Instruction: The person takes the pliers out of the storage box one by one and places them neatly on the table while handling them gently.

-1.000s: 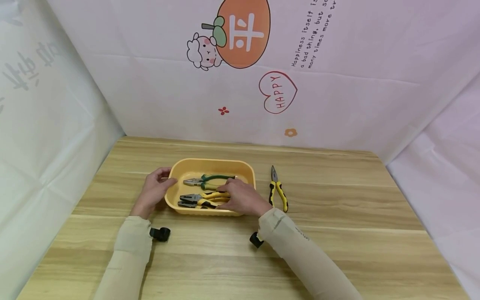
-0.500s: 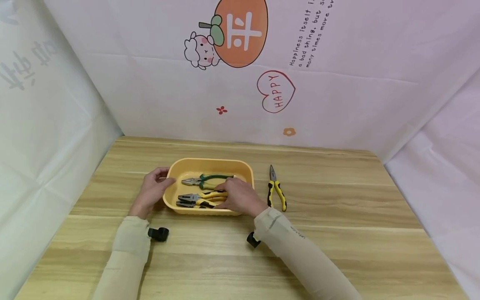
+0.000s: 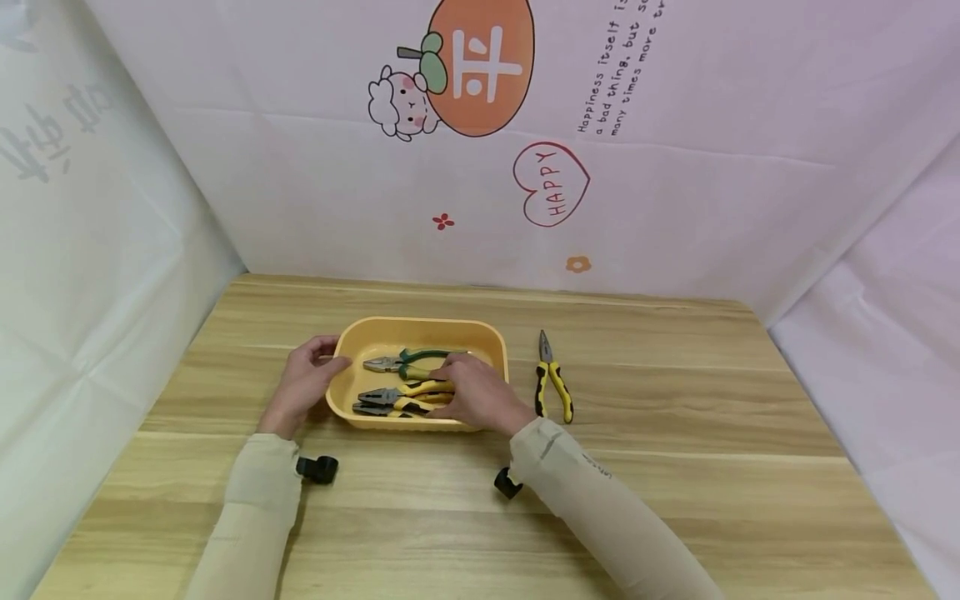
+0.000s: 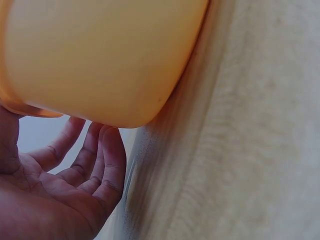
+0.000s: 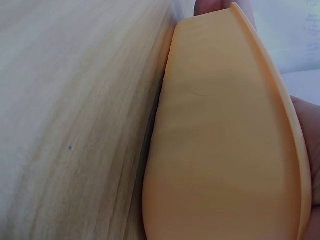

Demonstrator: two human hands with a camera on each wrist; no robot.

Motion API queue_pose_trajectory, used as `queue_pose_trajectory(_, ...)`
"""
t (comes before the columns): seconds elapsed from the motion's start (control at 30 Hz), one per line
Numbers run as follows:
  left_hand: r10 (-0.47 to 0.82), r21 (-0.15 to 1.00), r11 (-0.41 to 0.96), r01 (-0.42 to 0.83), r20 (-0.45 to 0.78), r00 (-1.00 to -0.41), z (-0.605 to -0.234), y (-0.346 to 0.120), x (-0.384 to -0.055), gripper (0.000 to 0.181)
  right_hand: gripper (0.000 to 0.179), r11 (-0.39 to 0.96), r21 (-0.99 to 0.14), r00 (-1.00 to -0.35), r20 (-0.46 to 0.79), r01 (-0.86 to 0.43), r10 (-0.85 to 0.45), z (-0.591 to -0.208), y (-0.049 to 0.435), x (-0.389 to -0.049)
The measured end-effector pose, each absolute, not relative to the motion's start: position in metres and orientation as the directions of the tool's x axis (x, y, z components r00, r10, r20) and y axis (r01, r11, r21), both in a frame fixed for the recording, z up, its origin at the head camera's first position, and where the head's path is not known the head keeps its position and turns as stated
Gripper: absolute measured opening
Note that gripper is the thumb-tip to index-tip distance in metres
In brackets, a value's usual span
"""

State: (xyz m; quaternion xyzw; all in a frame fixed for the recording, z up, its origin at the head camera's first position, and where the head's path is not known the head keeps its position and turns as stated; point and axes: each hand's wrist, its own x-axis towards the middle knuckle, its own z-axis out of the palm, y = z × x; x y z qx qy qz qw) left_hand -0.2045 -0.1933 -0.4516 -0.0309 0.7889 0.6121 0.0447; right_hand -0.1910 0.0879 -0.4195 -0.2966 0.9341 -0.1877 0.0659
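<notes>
A yellow plastic bin (image 3: pixel 420 423) stands on the table, holding several pliers. My left hand (image 3: pixel 302 379) grips its left end, thumb at the rim; in the left wrist view the fingers (image 4: pixel 112 160) bend against the outer wall. Inside the bin, my right hand (image 3: pixel 480 392) holds the handles of yellow-and-black pliers (image 3: pixel 382 397), whose jaws point left. Another pair of pliers (image 3: pixel 371 410) lies partly beneath these. Green-handled pliers (image 3: pixel 386 363) lie behind them, their handle ends partly covered by the right hand. In the right wrist view the bin wall hides most of that hand.
Yellow-and-black needle-nose pliers (image 3: pixel 551 379) lie on the wooden table (image 3: pixel 675 417) right of the bin, nose pointing to the back. A white printed cloth (image 3: pixel 337 208) hangs behind the table, with more cloth at both sides.
The head view has shifted slightly. Both hands stay where they were, the left at the bin's end and the right on the pliers, which have barely moved.
</notes>
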Motion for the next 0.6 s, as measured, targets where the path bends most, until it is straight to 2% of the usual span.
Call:
queue_pose_trajectory(0.27, 0.013, 0.963, 0.254, -0.095, -0.101, -0.995, -0.4532, -0.1942, -0.2053, 0.046, 0.055, 0.728, -0.413, -0.809, 0.04, -0.548, -0.586, -0.421, 0.089, -0.1916)
queue_pose_trajectory(0.6, 0.007, 0.964, 0.248, -0.099, -0.104, -0.995, -0.4535, -0.1939, -0.2057, 0.047, 0.057, 0.718, -0.47, -0.826, 0.041, -0.513, -0.563, -0.4217, 0.092, -0.1893)
